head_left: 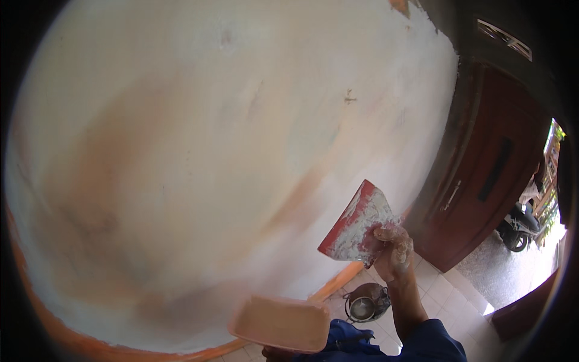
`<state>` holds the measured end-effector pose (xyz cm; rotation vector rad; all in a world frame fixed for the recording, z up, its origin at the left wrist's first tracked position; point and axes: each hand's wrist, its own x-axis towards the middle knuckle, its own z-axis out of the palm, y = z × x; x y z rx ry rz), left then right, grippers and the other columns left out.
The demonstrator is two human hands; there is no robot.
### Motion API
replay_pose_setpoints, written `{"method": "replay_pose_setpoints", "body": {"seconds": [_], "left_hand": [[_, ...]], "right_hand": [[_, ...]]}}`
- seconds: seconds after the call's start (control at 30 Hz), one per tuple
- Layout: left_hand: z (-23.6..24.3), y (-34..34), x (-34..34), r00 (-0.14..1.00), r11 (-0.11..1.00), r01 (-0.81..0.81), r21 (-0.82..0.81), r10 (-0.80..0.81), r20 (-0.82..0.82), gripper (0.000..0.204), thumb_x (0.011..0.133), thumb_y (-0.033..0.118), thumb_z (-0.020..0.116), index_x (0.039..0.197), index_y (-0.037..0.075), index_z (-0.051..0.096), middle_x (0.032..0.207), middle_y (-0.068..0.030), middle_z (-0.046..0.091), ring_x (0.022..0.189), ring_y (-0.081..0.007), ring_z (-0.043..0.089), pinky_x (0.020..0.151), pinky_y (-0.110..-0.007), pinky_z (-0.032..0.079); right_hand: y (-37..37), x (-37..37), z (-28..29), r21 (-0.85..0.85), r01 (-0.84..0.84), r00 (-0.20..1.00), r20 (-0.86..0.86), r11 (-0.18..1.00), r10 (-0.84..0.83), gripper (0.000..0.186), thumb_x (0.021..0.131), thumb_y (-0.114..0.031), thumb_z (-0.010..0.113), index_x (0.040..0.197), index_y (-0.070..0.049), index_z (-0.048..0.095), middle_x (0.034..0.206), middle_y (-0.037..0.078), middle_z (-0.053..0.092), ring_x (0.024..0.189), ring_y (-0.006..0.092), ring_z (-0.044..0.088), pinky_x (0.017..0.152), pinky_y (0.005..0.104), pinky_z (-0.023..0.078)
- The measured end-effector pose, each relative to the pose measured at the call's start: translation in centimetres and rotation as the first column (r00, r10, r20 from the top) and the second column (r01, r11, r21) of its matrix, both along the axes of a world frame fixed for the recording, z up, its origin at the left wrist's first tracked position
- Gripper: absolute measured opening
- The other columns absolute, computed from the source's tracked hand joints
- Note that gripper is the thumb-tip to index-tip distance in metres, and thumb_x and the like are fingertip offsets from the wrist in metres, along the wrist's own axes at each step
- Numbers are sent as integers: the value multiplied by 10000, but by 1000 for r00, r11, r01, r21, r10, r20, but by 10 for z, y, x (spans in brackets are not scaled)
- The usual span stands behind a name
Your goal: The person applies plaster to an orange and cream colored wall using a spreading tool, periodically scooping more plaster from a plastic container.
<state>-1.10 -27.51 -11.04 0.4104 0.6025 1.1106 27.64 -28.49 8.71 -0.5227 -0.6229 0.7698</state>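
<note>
My right hand [395,250] is closed round the handle of a wide red putty knife [362,220], its blade smeared with whitish putty. The blade points up and to the left, in front of the lower right part of a patchy white wall [211,151]; I cannot tell whether it touches. At the bottom, a shallow beige-brown rectangular tub [280,323] is held up from below by my left hand [276,354]. Only a dark bit of that hand shows under the tub's near edge; its fingers are mostly hidden.
Orange [338,282] borders the wall's foot. On the tiled floor [437,289] stands a round, dirty bucket [366,301]. Right of the wall is a dark red-brown door [482,163]. A motor scooter [520,226] stands outside in bright light.
</note>
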Motion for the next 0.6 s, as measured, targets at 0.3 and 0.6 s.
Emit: {"method": "replay_pose_setpoints", "body": {"seconds": [0.3,0.6], "left_hand": [[23,-11,-19,996,1000,-1,17,0,89,722,785,571,445,1289,62,356,1252,-129,448,1161,-267,440,976,-428,372],[39,-12,-40,985,997,21,80,-34,168,712,793,571,431,1284,59,364,1246,-130,455,1156,-264,447,973,-424,376]], "right_hand": [[-13,-73,-7,-396,-181,975,50,900,218,365,781,-112,647,1063,75,512,908,132,629,793,194,629,720,302,512],[-27,-127,-4,-667,53,639,594,743,488,270,799,-46,620,1006,81,503,846,136,637,769,137,614,674,264,496]]}}
